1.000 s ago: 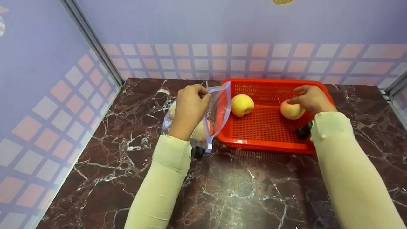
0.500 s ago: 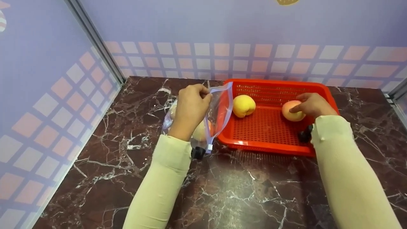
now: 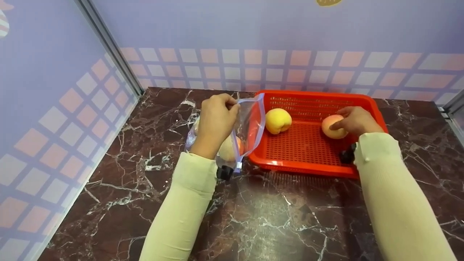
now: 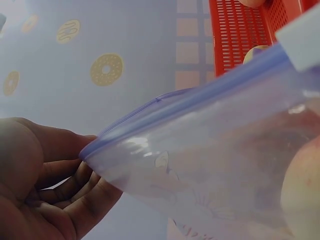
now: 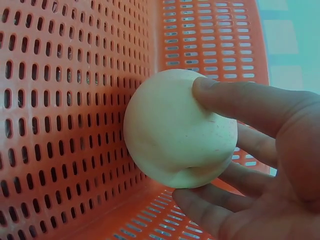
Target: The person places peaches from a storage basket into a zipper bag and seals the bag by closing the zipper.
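My left hand (image 3: pixel 216 121) pinches the rim of a clear zip bag (image 3: pixel 250 125) with a blue seal, holding its mouth up beside the red basket (image 3: pixel 308 168). The left wrist view shows the bag (image 4: pixel 210 165) gripped by curled fingers (image 4: pixel 65 190). A peach (image 3: pixel 229 149) lies inside the bag. My right hand (image 3: pixel 353 119) wraps its fingers round a pale pink peach (image 3: pixel 332 127) at the basket's right side; in the right wrist view the peach (image 5: pixel 177 130) sits in that hand (image 5: pixel 265 165). A yellow peach (image 3: pixel 277 120) rests at the basket's left.
The basket stands on a dark marble table (image 3: pixel 268 217) with its near half bare. Tiled walls (image 3: pixel 87 87) close off the left side and the back. Black wrist mounts (image 3: pixel 224 172) hang under both sleeves.
My right hand has closed round the pink peach in the basket. The left hand and bag have stayed put.
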{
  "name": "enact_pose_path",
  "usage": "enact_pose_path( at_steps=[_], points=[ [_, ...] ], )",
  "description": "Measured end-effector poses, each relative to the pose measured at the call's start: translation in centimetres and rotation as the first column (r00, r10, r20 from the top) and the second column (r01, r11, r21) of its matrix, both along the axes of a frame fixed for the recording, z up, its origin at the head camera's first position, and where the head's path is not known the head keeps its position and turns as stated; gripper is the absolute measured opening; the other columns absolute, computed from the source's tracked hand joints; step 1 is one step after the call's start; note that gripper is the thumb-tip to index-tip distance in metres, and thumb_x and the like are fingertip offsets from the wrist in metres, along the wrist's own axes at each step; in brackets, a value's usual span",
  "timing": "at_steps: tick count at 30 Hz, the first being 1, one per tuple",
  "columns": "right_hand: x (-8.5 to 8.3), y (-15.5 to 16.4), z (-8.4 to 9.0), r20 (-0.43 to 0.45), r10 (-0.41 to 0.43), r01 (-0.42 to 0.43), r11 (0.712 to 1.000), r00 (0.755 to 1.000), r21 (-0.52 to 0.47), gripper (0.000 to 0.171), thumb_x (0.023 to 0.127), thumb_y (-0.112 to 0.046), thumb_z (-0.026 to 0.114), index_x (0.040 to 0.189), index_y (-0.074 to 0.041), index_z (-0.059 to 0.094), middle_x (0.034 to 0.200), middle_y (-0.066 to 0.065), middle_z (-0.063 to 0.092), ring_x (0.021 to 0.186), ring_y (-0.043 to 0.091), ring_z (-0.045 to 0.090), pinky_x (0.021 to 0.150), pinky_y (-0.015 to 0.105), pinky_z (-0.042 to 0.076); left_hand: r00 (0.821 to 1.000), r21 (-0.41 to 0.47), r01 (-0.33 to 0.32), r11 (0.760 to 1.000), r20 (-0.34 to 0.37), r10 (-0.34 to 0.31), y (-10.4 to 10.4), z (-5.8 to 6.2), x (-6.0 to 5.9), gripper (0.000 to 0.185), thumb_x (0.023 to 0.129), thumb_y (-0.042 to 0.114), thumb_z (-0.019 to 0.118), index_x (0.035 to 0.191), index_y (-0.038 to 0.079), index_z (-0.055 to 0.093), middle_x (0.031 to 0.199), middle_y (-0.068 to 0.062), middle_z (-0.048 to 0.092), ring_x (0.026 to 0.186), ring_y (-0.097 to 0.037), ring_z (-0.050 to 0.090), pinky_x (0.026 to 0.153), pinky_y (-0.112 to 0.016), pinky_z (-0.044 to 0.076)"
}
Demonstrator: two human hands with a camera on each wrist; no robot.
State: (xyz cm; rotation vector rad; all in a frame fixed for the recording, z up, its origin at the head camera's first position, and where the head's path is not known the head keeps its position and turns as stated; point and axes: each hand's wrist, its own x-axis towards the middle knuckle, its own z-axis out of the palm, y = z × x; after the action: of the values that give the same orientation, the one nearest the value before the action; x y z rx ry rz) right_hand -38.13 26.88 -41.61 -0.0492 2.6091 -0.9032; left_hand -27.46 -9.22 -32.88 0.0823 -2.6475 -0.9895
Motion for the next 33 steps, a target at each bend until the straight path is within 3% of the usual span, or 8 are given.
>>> enact_pose_path(
  at_steps=[6, 20, 33],
  points=[
    [0.3, 0.0, 0.7, -0.028, -0.001, 0.001, 1.0, 1.0, -0.006, 0.073, 0.084, -0.026, 0.073, 0.142, 0.003, 0.041, 0.144, 0.03, 0.041, 0.124, 0.041, 0.043, 0.102, 0.052, 0.039, 1.0, -0.001, -0.017, 1.0, 0.014, 0.017, -0.1, 0.4, 0.0, 0.014, 0.09, 0.018, 0.067, 0.095, 0.008, 0.075, 0.087, -0.005, 0.072, 0.076, -0.017, 0.063, 0.07, -0.029, 0.052],
    [1.4, -1.6, 2.9, -0.134, 0.035, -0.034, 0.999, 0.99, 0.011, 0.067, 0.081, -0.027, 0.076, 0.137, -0.002, 0.048, 0.134, 0.028, 0.052, 0.118, 0.039, 0.051, 0.096, 0.051, 0.043, 0.999, 0.015, -0.016, 1.0, -0.029, 0.016, -0.6, 0.3, 0.1, 0.013, 0.09, 0.018, 0.067, 0.091, 0.007, 0.075, 0.083, -0.005, 0.072, 0.073, -0.018, 0.063, 0.069, -0.031, 0.052],
    [3.1, -2.5, 4.2, -0.154, 0.037, -0.04, 0.999, 0.987, -0.021, 0.069, 0.08, -0.028, 0.079, 0.138, -0.006, 0.049, 0.134, 0.022, 0.053, 0.115, 0.035, 0.052, 0.094, 0.049, 0.044, 0.999, 0.036, -0.025, 0.999, -0.021, 0.026, -0.6, 0.1, 0.0, 0.013, 0.09, 0.019, 0.067, 0.09, 0.009, 0.075, 0.084, -0.005, 0.072, 0.075, -0.018, 0.064, 0.069, -0.031, 0.052]
  ],
)
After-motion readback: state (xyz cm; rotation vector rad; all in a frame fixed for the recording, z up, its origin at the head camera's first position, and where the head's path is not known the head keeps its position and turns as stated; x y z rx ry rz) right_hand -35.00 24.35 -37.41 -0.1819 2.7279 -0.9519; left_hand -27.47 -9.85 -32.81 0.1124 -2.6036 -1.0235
